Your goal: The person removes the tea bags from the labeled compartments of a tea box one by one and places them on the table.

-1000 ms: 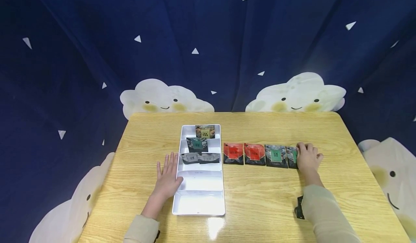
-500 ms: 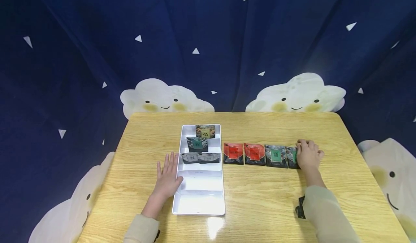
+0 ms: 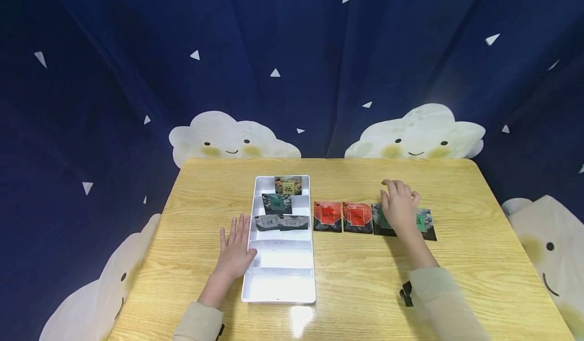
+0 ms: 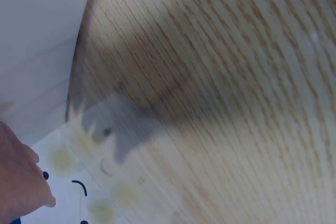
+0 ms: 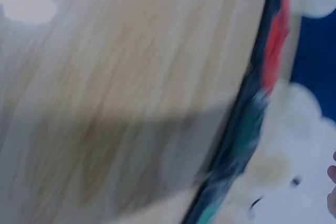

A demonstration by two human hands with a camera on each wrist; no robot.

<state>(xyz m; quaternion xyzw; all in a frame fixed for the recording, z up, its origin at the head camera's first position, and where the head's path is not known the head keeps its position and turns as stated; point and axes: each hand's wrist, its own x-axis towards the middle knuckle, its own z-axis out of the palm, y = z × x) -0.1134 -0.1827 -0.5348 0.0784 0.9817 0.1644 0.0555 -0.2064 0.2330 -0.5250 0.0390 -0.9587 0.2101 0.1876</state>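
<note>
Left of the frame's centre I saw the left hand (image 3: 236,254) lie with fingers spread against the white tray (image 3: 279,286); rightward from it, red packets (image 3: 327,215) and green packets (image 3: 429,225) lay in a row, looking light, limp and slick, best pinched by an edge. Since half a second earlier, the right hand (image 3: 401,206) had shifted left, fingers loosely bent, seemingly holding nothing.

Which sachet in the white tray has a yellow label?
The yellow-labelled sachet is in the farthest compartment of the white tray; the green-labelled sachet and two grey-labelled sachets sit closer.
</note>
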